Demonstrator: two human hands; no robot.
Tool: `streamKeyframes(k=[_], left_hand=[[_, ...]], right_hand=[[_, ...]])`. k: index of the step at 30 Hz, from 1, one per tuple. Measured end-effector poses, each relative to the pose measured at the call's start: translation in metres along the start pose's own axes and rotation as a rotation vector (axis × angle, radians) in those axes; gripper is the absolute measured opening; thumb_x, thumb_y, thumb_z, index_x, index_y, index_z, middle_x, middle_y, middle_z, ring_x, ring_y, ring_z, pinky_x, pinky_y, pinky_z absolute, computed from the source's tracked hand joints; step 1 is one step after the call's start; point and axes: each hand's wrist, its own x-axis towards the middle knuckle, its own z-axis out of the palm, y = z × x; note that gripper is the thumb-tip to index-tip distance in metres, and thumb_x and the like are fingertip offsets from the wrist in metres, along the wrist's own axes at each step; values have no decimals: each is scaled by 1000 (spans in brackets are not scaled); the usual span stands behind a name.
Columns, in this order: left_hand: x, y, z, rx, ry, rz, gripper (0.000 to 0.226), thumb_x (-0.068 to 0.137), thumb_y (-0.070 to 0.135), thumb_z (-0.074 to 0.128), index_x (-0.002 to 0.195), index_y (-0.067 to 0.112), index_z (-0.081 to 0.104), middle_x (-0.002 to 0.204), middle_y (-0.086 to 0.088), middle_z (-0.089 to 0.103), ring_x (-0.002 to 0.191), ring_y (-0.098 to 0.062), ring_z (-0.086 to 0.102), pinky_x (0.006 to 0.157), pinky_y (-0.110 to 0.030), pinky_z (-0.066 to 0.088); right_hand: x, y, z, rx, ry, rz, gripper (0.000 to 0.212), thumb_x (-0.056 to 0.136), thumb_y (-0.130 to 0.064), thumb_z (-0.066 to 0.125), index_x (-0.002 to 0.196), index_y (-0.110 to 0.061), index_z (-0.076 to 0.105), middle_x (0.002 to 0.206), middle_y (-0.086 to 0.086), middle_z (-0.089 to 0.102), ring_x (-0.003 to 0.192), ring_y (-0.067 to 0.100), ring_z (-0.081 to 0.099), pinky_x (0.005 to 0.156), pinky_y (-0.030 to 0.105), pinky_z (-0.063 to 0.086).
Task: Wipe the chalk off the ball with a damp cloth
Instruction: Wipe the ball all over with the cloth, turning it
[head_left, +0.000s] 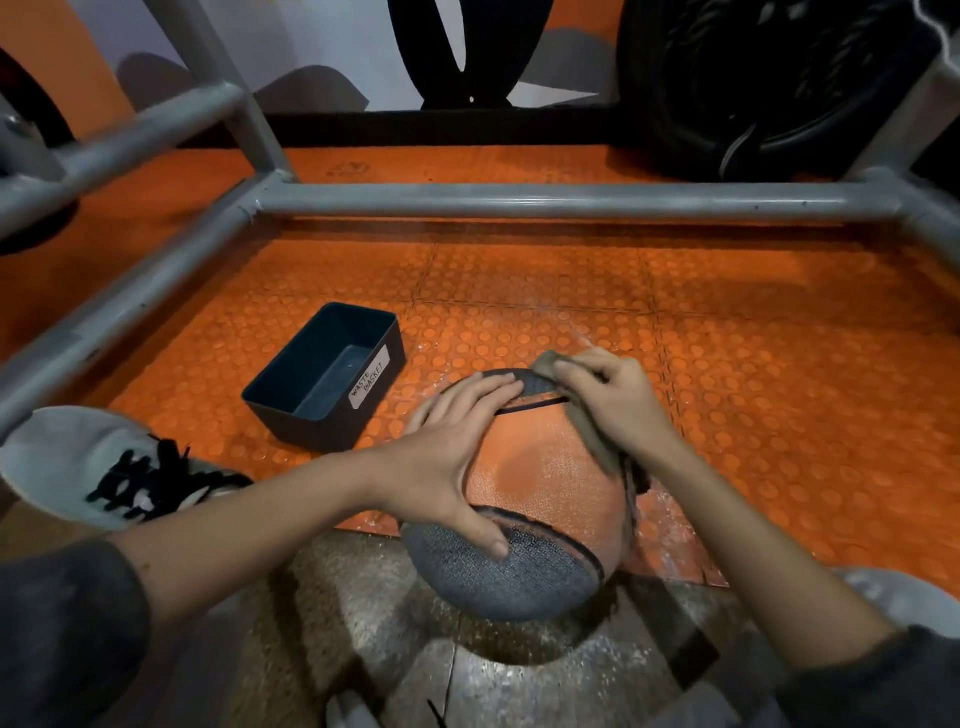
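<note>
The floor is orange rubber tiling studded with round bumps (727, 322), giving way to speckled grey stone (363, 623) nearest the person. A grey welded metal tube frame (519, 200) stands over it, with a black tyre (753, 78) behind.

The orange and dark grey textured ball (540, 467) sits on the floor where tile meets stone, between the person's hands. The left hand (441, 457) lies spread on its left side, fingers straight and thumb down on the near grey panel, probably to stop the ball rolling under the rubbing. The right hand (618, 400) is curled round a drab brown-grey cloth (597, 441) and presses it to the far top of the ball, the loose end trailing down the right side. A pale haze on the orange panel looks like chalk not yet wiped.

Just left of the ball stands a dark rectangular plastic box (311, 421) labelled "WASTE BASKET" (370, 383). Only its bare bottom shows inside. A white shoe with black laces (67, 462) rests at far left.
</note>
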Motion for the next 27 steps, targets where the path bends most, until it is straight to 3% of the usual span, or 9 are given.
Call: streamKeyframes(k=[3,5,7,11,14,16,20,22,27], left_hand=[[2,2,-2,-16,9,-11,129,52,63,76,141,44,-15,144,35,-19,136,5,-24,115,-38,-14],[2,2,-3,-26,20,-29,131,54,60,81,143,42,-13,144,34,-18,137,3,-20,116,-40,-11],[1,2,-3,-34,19,-43,132,52,62,81,141,44,-15,142,37,-16,137,4,-17,117,-40,-8],[0,-3,-1,-17,37,-61,134,40,79,63,141,41,-17,142,35,-16,137,5,-18,118,-43,-4],[-1,-3,-1,-26,7,-56,130,44,76,67,134,47,-21,140,35,-18,137,4,-21,118,-43,-6],[-2,0,-3,-47,6,-32,128,51,65,78,134,49,-18,144,32,-18,138,2,-20,117,-42,-8],[0,4,-6,-76,36,-53,130,57,55,83,145,40,-12,148,29,-16,139,-1,-18,116,-42,-10],[3,6,-4,-75,57,-69,131,56,56,82,147,36,-10,147,30,-13,137,3,-13,115,-40,-10],[7,8,3,-71,145,-116,142,36,76,65,149,28,-7,145,27,-5,117,18,-4,108,-25,-7]], right_hand=[[12,17,-3,91,11,318,34,94,-19,55,87,12,67,86,21,68,84,20,56,74,30,41],[11,14,0,68,28,308,32,94,-19,54,82,6,70,78,14,67,76,17,56,71,29,40],[0,3,6,-7,77,145,31,94,-20,54,76,0,71,76,6,64,77,14,55,76,31,38],[-50,-19,26,-335,134,-315,33,92,-35,46,103,-19,72,104,-7,64,96,17,48,83,33,38],[-64,-7,22,-391,155,-516,32,92,-34,47,108,-20,70,113,-7,63,101,18,49,87,30,39],[-63,11,12,-289,216,-427,29,92,-31,49,105,-17,70,109,-9,62,98,16,48,88,20,35],[-50,30,-3,134,237,85,22,96,-17,52,81,-22,67,86,-4,60,87,19,54,76,19,38],[-50,20,1,94,277,112,20,96,-16,52,85,-17,69,90,-1,61,92,20,54,80,20,40],[-80,-27,42,-391,303,-359,30,91,-33,46,99,-19,72,106,-8,64,100,13,43,83,32,34]])
